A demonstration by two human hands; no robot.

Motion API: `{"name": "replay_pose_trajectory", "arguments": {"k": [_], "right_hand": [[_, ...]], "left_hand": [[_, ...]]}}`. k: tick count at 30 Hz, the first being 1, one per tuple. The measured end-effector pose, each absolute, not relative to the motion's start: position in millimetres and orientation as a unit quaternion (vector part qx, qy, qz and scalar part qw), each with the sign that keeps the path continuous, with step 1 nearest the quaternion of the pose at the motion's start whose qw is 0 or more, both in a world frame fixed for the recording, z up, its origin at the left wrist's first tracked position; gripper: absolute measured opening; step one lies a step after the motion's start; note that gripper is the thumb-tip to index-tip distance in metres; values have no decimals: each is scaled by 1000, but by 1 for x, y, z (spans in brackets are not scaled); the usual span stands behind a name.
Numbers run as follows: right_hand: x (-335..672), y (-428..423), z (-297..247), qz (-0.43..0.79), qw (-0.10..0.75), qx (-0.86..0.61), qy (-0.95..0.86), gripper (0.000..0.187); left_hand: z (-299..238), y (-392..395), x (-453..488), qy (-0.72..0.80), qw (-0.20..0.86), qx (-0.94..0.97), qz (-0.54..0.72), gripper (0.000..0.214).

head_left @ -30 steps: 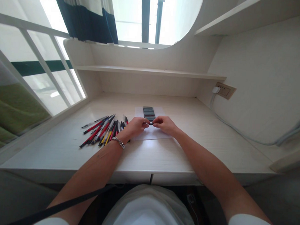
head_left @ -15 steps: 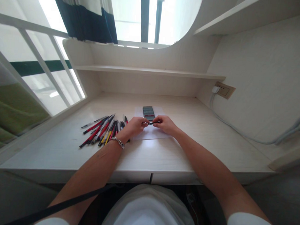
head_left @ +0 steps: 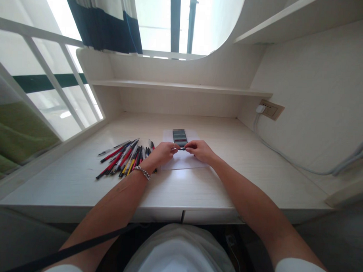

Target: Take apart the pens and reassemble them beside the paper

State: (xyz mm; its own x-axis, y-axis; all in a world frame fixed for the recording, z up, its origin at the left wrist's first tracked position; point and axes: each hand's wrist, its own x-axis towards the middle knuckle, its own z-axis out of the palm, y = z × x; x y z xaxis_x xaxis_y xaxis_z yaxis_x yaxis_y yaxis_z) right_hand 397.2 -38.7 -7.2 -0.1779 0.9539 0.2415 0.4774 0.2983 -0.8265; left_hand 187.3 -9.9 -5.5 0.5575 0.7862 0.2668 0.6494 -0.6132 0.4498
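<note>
My left hand [head_left: 164, 151] and my right hand [head_left: 200, 149] meet over a white sheet of paper [head_left: 183, 160] in the middle of the desk. Both pinch the ends of one dark pen [head_left: 181, 148], held level between them. Just beyond the pen, a phone [head_left: 179, 136] lies on the far part of the sheet. A heap of several red, black and yellow pens [head_left: 124, 158] lies to the left of my left hand. A metal bracelet sits on my left wrist.
The pale desk [head_left: 227, 181] has a low shelf [head_left: 183, 87] at the back and a window rail on the left. A wall socket [head_left: 270, 109] at the right feeds a cable [head_left: 288, 157] running along the desk's right side.
The hands stay almost still. The pen between them shifted slightly, first showing past my right fingers, then drawn back in.
</note>
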Motion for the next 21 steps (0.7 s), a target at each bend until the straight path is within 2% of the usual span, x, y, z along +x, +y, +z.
{"name": "replay_pose_trajectory", "arguments": {"k": [21], "right_hand": [[424,-31,0,325,402,-541,-663,27]], "left_hand": [[1,-3,174,455,134,856,207,26]]}}
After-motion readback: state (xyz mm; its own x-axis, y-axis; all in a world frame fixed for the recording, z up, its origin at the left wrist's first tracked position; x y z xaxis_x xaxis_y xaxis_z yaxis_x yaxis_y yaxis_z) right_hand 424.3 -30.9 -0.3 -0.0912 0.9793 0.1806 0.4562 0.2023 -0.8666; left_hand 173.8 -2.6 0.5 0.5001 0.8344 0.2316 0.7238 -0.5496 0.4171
